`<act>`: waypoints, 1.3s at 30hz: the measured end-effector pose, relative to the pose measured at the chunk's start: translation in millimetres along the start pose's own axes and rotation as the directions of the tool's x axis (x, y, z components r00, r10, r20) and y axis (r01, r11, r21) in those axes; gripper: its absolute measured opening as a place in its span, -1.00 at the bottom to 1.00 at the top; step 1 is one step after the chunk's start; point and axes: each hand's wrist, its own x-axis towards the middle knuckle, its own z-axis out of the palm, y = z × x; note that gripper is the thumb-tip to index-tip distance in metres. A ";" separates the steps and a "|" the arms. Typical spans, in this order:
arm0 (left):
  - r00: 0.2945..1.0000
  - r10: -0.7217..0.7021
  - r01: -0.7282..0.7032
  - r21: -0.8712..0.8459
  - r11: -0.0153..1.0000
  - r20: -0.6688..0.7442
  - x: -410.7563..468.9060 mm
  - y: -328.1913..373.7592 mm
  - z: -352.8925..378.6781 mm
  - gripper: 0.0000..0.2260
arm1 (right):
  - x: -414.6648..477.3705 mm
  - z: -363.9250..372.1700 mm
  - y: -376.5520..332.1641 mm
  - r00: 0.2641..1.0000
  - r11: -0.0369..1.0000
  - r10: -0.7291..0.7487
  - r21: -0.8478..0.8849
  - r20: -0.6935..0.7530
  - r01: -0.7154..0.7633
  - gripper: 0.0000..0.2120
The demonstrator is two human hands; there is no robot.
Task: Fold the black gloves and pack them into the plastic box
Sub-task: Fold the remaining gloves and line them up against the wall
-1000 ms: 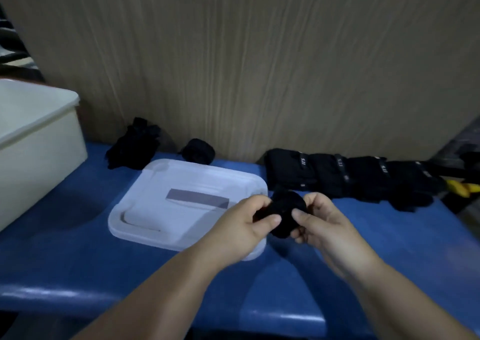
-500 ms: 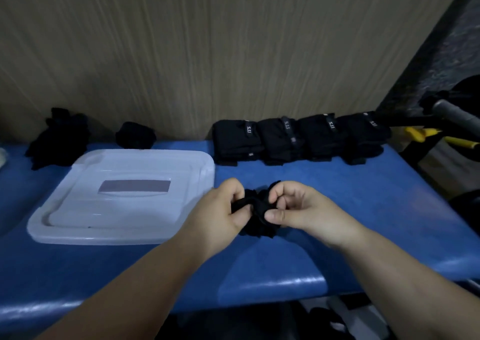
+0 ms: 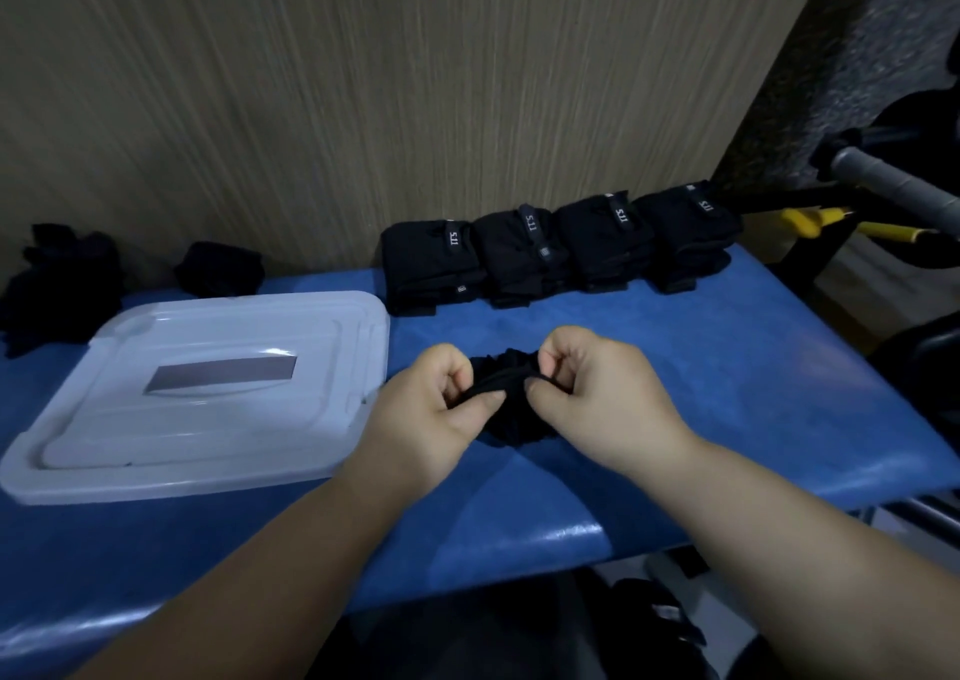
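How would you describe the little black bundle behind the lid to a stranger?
On the blue table lies a white plastic lid. Behind its far edge, by the wooden wall, sits the bundle, compact and alone, unlike the sprawling heap on its left.

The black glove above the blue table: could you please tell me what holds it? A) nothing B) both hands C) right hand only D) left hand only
B: the left hand and the right hand each pinch the black glove from opposite sides.
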 end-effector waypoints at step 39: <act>0.992 0.097 -0.104 0.078 0.992 0.086 -10.5 -0.4 -5.2 -0.70 | -2.5 -4.9 2.4 0.996 0.993 0.084 -0.089 0.012 -0.082 -0.82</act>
